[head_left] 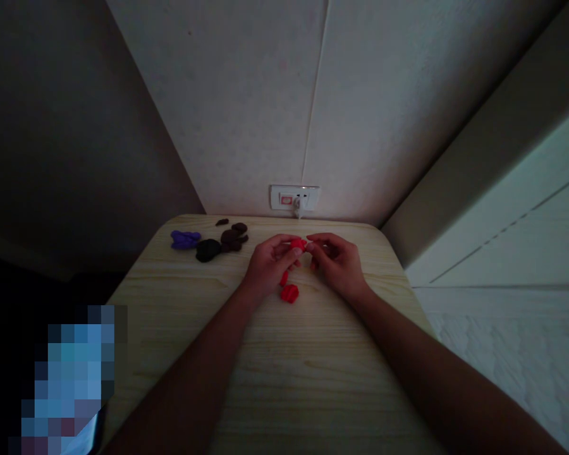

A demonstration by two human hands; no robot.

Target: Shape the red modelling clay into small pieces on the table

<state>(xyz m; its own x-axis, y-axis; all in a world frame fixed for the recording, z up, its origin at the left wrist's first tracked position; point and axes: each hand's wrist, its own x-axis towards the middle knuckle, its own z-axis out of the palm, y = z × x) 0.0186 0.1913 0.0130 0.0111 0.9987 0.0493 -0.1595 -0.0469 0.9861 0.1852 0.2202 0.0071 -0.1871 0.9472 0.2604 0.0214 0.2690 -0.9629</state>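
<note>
Above the wooden tabletop, my left hand (pixel 269 262) is closed on a lump of red modelling clay (pixel 298 245), gripped between thumb and fingers. My right hand (pixel 337 260) comes in from the right, its thumb and forefinger pinched at the right edge of the same lump. The exact contact there is too small and dim to make out. Just below the hands lies a second red clay piece (pixel 289 293) with a ridged, angular surface. A small red strip (pixel 284 279) sits between it and my left hand, partly hidden by the fingers.
Toward the table's back left are purple clay (pixel 185 239), a black lump (pixel 208 250) and several brown lumps (pixel 231 239). A wall socket (pixel 294 198) with a plug is behind the table (pixel 284 379). At lower left is a pixelated screen (pixel 78 373).
</note>
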